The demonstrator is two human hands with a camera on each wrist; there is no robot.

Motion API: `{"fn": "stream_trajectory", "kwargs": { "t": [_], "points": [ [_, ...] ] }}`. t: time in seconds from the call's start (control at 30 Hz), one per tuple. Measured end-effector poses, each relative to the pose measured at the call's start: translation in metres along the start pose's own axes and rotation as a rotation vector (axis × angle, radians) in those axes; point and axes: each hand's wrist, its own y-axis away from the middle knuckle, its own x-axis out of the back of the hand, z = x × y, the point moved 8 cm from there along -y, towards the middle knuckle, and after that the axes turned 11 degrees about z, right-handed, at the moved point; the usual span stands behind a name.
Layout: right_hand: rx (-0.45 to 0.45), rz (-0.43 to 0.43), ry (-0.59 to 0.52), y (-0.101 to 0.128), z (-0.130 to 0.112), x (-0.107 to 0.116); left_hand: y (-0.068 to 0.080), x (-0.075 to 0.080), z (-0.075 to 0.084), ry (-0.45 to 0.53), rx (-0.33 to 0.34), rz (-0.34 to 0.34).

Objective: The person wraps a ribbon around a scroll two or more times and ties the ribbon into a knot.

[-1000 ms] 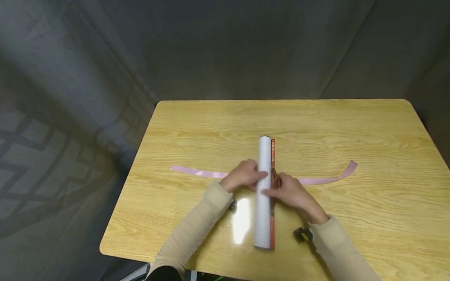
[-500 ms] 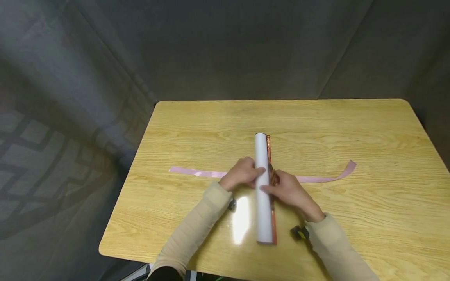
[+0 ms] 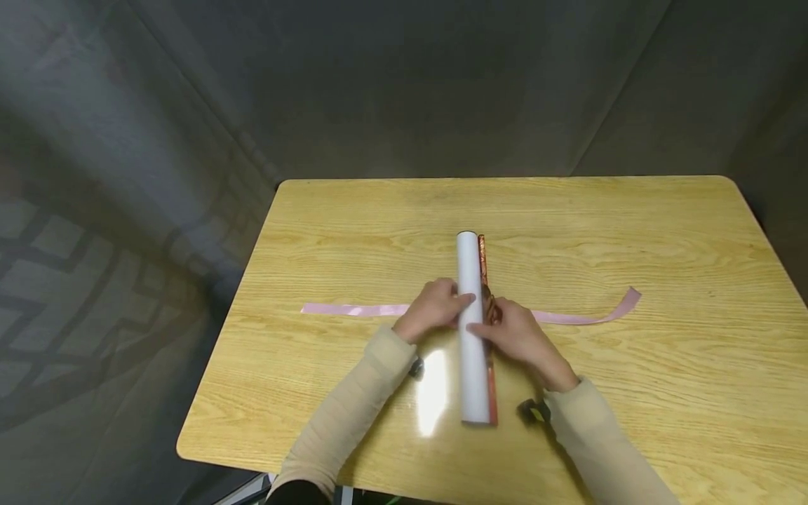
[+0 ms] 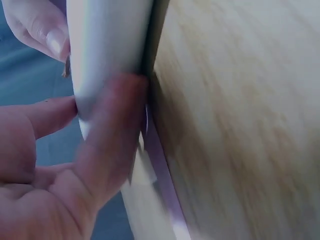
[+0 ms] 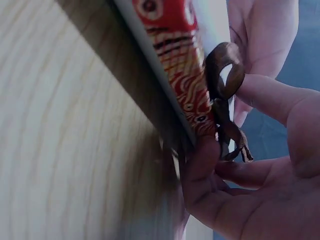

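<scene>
White roll [image 3: 475, 372] is being pinched by left hand [image 3: 435, 306] and right hand [image 3: 519, 332].
It is being held between the far and near edges of the bench [image 3: 663, 245], over the pink ribbon [image 3: 353, 310].

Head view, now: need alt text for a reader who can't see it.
Two hands, left hand and right hand, grip a white roll pointing away from the wearer at a wood-grain table. A red strip runs along the roll's right side. A pink ribbon lies on the table, showing on both sides.
</scene>
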Motion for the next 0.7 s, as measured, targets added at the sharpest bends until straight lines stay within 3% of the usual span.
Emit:
{"fn": "stream_trajectory", "kwargs": {
  "t": [0.17,0.27,0.33,0.43,0.57,0.7],
  "points": [
    [0.129,0.114,0.089,0.018,-0.005,0.013,0.030,0.017,0.004,-0.196,-0.203,0.077],
    [0.189,0.190,0.218,0.035,-0.005,0.027,0.055,0.027,-0.002,-0.356,-0.272,0.120],
    [0.189,0.196,0.309,0.043,-0.001,0.032,0.069,0.030,-0.008,-0.446,-0.262,0.121],
    [0.177,0.141,0.420,0.048,0.004,0.028,0.081,0.022,-0.014,-0.552,-0.202,0.070],
    [0.203,0.082,0.493,0.049,0.003,0.011,0.085,-0.001,-0.014,-0.591,-0.130,-0.017],
    [0.223,0.048,0.510,0.051,-0.001,-0.003,0.084,-0.018,-0.012,-0.634,-0.081,-0.052]
  ]
}}
